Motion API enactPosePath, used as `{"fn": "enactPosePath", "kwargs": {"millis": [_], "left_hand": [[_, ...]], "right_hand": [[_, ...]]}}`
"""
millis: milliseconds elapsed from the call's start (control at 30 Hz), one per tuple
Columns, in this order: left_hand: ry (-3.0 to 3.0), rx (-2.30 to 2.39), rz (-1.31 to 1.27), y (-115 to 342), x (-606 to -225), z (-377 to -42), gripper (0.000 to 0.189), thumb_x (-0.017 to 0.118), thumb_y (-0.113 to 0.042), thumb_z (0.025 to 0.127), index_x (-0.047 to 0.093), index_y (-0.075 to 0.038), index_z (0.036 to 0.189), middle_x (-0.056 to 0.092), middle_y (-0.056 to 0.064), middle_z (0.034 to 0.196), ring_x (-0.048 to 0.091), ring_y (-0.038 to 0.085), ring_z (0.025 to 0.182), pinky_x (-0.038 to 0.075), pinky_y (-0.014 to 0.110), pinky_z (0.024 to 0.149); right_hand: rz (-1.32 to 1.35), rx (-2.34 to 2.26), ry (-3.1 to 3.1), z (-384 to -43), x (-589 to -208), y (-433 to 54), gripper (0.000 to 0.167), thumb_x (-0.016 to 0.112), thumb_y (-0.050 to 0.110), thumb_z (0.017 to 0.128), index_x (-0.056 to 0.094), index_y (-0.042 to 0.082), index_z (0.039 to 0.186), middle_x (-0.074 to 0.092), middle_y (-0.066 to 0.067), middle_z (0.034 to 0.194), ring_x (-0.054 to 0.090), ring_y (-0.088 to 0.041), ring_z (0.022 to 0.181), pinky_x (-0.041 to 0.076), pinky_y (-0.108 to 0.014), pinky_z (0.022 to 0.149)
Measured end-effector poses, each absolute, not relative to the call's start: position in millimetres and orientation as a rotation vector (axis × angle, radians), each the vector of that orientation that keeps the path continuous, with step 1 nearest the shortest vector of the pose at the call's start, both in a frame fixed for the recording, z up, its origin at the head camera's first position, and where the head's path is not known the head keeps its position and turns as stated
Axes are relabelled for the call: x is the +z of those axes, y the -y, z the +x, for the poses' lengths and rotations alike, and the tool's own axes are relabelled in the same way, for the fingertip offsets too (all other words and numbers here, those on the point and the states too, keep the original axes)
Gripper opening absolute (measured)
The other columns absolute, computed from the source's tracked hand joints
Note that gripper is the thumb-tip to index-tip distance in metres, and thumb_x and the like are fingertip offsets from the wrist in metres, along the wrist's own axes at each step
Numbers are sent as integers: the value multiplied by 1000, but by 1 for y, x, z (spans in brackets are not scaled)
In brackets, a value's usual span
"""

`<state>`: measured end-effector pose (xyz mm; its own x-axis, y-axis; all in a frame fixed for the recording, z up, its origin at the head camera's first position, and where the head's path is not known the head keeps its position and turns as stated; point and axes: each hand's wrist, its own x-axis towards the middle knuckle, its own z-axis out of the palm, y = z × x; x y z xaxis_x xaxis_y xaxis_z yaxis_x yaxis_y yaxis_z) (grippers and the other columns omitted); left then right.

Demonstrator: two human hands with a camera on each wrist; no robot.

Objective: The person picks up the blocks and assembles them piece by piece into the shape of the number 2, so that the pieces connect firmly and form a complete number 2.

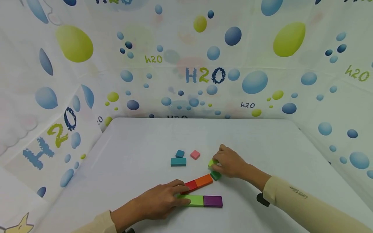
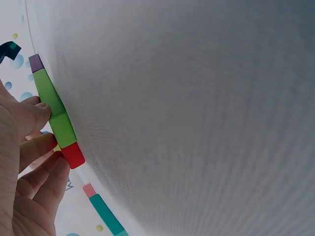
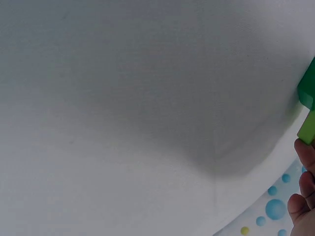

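Observation:
My left hand [image 1: 160, 199] is at the left end of two rows of blocks, which meet there in a V. Its thumb presses a light green block [image 1: 196, 200], while its fingers reach the red block [image 1: 191, 185]. An orange block [image 1: 204, 181] continues the upper row; a purple block [image 1: 213, 201] ends the lower one. Farther right, my right hand [image 1: 231, 163] pinches a yellow-green block [image 1: 211, 163], mostly covered by the fingers. Just below it a dark green block [image 1: 215, 175] lies near the orange end. The right wrist view catches only fingertips [image 3: 304, 153] and two green blocks.
Behind the rows lie a teal block [image 1: 178, 162], a small blue block [image 1: 180, 153] and a pink block [image 1: 195, 154]. The white table [image 1: 140, 139] meets a patterned cloth [image 1: 175, 90] at its back and sides.

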<state>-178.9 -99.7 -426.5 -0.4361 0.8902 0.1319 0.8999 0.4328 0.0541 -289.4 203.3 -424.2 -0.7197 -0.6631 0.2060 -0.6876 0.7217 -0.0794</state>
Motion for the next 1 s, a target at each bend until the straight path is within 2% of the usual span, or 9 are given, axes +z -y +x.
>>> {"fn": "enactPosePath", "kwargs": {"millis": [633,1000], "left_hand": [[2594,-192,-1609,99,-427,-179,43,76,-21,92,68,-32,133,60,1,137,52,19,128,57,28,92],[2589,-176,-1615,99,-427,-180,44,76,-21,92,68,-33,134,60,0,137,52,19,128,57,27,91]], "right_hand": [[1023,219,2765,-283,-422,-229,15,75,24,88,76,9,91,70,5,82,44,-12,80,43,-25,66],[1068,250,2754,-281,-429,-238,14,76,22,87,77,9,92,66,8,80,43,-11,81,45,-23,67]]}}
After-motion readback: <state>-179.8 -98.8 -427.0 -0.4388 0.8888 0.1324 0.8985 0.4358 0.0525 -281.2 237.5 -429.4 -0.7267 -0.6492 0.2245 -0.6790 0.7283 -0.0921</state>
